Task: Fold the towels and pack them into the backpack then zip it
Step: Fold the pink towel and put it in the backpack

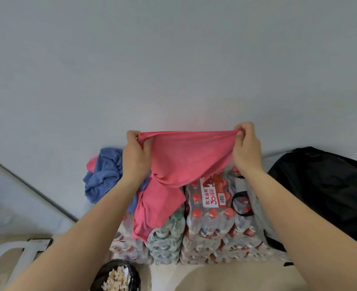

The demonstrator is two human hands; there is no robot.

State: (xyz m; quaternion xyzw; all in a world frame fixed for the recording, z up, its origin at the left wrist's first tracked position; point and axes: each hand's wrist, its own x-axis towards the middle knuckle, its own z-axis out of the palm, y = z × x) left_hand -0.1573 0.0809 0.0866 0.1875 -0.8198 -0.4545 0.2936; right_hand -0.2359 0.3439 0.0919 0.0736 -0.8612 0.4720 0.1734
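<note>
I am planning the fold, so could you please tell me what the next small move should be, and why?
The left hand and right hand each pinch a top corner of the pink towel, which hangs spread and unfolded over the bottle packs; the backpack lies at the right. So probably bring the two corners together to halve it.
</note>
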